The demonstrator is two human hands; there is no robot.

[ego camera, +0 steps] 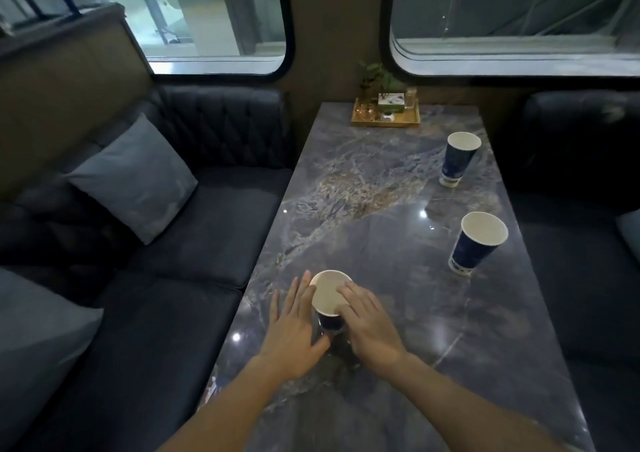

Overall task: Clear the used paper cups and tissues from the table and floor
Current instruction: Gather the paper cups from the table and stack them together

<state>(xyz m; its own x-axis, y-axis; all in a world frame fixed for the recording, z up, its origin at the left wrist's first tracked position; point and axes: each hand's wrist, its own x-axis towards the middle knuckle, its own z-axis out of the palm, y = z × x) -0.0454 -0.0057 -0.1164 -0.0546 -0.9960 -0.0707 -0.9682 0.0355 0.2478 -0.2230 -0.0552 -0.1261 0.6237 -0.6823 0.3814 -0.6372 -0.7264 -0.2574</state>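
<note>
Paper cup [329,297], navy outside and white inside, stands upright near the left edge of the marble table [374,188], and both hands flank it. Left hand [294,333] lies on the cup's left side with its fingers stretched out straight and spread, the fingertips reaching up alongside the rim and the thumb pointing in toward the cup's base; the palm is open and I cannot tell whether it actually touches the wall. Right hand [370,323] comes in from the other side, its fingers loosely curved and draped over the right part of the rim, so they rest on or just over the mouth; it is not closed into a full grasp. Between the two hands only the cup's opening and a strip of its dark wall show. Farther along the table's right edge stands a second cup [479,242], and beyond it a third cup [459,157], both upright, well apart from the hands. At the far end, against the wall below the windows, a wooden tray [385,120] holds a small plant [379,77] and some small items. Dark sofas run along both sides, with a grey cushion [133,176] on the left one.
</note>
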